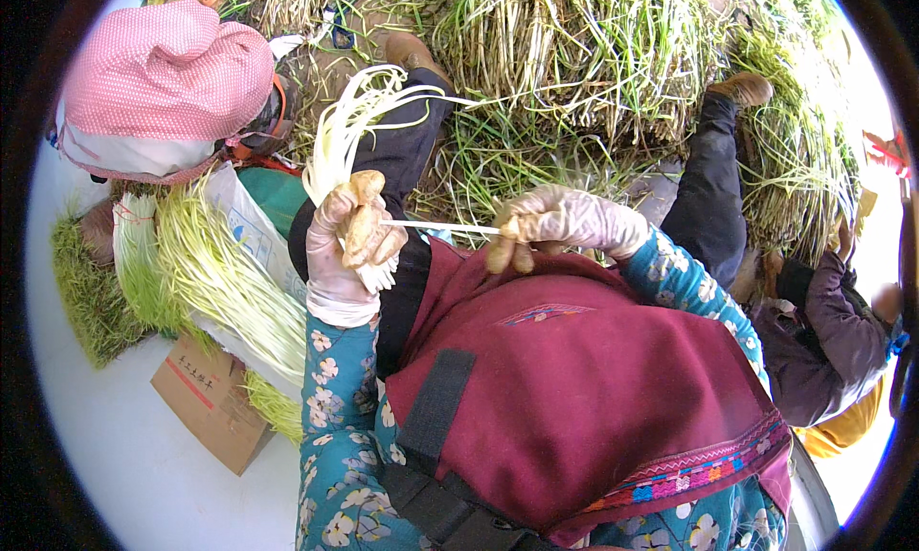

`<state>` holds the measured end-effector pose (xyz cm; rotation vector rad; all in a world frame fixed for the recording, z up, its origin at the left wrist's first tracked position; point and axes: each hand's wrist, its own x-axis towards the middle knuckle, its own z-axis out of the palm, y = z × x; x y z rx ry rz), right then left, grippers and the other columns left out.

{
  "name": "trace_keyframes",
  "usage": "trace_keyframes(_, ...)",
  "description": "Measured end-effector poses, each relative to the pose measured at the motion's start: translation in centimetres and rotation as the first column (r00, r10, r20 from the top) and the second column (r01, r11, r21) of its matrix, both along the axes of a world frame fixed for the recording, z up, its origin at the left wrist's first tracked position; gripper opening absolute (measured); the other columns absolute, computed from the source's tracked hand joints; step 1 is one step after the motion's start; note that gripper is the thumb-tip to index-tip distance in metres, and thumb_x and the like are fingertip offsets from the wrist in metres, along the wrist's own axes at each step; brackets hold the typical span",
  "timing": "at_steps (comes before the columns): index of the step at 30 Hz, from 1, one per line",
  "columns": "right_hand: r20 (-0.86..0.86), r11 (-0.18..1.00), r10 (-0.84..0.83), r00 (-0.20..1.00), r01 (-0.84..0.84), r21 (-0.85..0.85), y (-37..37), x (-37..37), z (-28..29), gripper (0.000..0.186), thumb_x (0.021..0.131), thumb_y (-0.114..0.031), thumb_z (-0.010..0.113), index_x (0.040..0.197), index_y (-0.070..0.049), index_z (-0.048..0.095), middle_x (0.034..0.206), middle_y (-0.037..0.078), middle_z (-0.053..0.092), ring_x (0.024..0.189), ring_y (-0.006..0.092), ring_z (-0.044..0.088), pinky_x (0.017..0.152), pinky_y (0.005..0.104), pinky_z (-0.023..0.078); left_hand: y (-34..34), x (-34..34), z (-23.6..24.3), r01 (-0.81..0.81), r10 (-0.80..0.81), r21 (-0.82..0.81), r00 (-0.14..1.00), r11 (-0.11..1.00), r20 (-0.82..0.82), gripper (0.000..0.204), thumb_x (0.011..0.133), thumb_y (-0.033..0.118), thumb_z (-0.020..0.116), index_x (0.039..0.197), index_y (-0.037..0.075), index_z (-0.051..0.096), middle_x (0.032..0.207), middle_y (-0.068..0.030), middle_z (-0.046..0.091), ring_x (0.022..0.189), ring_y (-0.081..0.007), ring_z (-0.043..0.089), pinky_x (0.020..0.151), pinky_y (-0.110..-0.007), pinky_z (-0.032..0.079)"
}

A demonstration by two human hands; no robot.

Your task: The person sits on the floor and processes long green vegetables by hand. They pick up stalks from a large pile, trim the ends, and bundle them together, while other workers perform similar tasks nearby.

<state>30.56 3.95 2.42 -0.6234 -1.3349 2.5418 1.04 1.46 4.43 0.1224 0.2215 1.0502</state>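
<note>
My left hand (356, 235), in a thin, soiled glove, is closed around a bunch of pale leek-like shoots (335, 134); their curled ends rise above it and short white ends show below. A thin white strand (440, 226) runs level from that bunch to my right hand (534, 227), also gloved, whose thumb and index finger are closed on it while the lower fingers curl down. I cannot tell whether it is a stalk or a tie. Both hands are held over my lap and maroon apron (574, 379).
Large heaps of green and straw-coloured stalks (593, 44) fill the ground ahead. At left lie pale sorted bundles (230, 273), a plastic sack and a flattened cardboard piece (211, 398). A person in a pink head covering (163, 82) is close at upper left; another in dark sleeves (823, 331) sits at right.
</note>
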Motion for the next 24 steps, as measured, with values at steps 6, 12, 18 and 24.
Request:
trace_keyframes(6,0.776,0.833,-0.073,0.627,-0.389,0.393,-2.3,7.2,-5.3,0.028,0.090,-0.035,0.060,0.093,-0.010,0.071,0.083,0.011,0.070,0.077,0.0296,0.066,0.069,0.0398,0.052,0.1,-1.8,-0.5,-0.050,0.050,0.020,0.998,0.999,-0.026,0.018,0.096,0.018,0.056,0.104,0.002,0.055,0.092,-0.0194,0.070,0.041,-0.0114,0.045,0.043,-0.028,0.039)
trace_keyframes(12,0.880,0.537,-0.308,0.362,-0.697,0.475,-2.5,10.8,-7.2,0.032,0.080,-0.027,0.068,0.107,-0.012,0.069,0.096,0.015,0.069,0.091,0.0344,0.066,0.075,0.0409,0.053,-0.1,-2.1,-0.8,-0.041,0.041,0.058,0.999,0.997,0.001,0.020,0.097,0.020,0.053,0.105,0.001,0.057,0.093,-0.0192,0.069,0.044,-0.0109,0.047,0.044,-0.026,0.039)
trace_keyframes(18,0.225,0.657,-0.444,0.868,0.145,0.740,-0.2,3.9,-1.3,0.039,0.093,-0.016,0.061,0.131,-0.009,0.059,0.126,0.013,0.062,0.118,0.0225,0.057,0.099,0.0321,0.046,0.1,-0.6,-1.0,0.009,-0.012,0.066,0.999,0.998,0.052,0.020,0.098,0.017,0.051,0.108,0.000,0.055,0.103,-0.0243,0.069,0.043,-0.0105,0.048,0.043,-0.026,0.039)
trace_keyframes(24,0.114,0.985,-0.126,0.985,0.111,0.129,-0.9,-1.8,1.4,0.031,0.096,-0.016,0.061,0.124,-0.003,0.064,0.113,0.007,0.068,0.104,0.0135,0.061,0.090,0.0284,0.048,0.3,1.4,-0.5,0.067,-0.068,0.034,0.998,0.997,0.007,0.016,0.097,0.014,0.054,0.100,-0.002,0.055,0.082,-0.0170,0.068,0.037,-0.0082,0.043,0.044,-0.028,0.039)
